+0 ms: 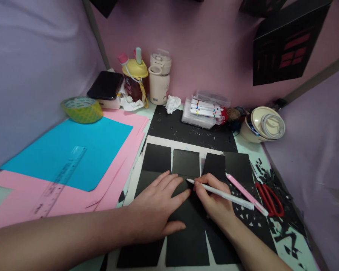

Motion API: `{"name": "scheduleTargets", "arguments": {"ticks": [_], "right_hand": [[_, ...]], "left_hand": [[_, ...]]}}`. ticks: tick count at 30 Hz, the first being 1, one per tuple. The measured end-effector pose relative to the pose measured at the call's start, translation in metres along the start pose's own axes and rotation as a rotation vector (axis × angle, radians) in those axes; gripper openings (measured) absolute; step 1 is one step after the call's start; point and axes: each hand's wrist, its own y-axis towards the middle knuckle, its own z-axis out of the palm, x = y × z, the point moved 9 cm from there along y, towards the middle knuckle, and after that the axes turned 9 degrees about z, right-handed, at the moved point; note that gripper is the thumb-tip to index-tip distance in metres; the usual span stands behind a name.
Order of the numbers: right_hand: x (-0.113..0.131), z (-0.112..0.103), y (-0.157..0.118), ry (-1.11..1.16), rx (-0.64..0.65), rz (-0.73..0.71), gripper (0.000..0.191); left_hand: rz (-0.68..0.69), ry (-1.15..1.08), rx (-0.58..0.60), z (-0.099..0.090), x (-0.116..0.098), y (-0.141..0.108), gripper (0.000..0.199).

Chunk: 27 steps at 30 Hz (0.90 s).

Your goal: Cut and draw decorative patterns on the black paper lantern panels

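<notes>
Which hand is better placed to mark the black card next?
Probably the right hand: it grips the white pen, tip close to the black card, while the left hand lies spread on the card, holding no tool.

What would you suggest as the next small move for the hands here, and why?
Probably ease the left hand slightly back while keeping it flat on the black card. The right hand holds the white pen-like tool with its tip at the card, very close to the left fingers, so a little more room seems sensible.
</notes>
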Motion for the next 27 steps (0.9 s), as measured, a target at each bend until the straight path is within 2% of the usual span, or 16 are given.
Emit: {"name": "scheduleTargets", "arguments": {"ticks": [12,19,27], "right_hand": [[0.0000,0.0009,0.0006,0.000,0.012,0.023,0.015],[-0.0003,0.0030,-0.0007,-0.016,0.066,0.016,0.019],[-0.0021,0.0005,0.0020,-0.007,0.014,0.033,0.017]], "left_hand": [[-0.002,0.006,0.003,0.0004,-0.0006,-0.0007,0.072],[-0.003,-0.018,0.002,-0.0006,-0.0009,-0.0004,0.072],[-0.005,-0.004,0.013,0.0000,-0.0001,-0.0002,0.071]]}}
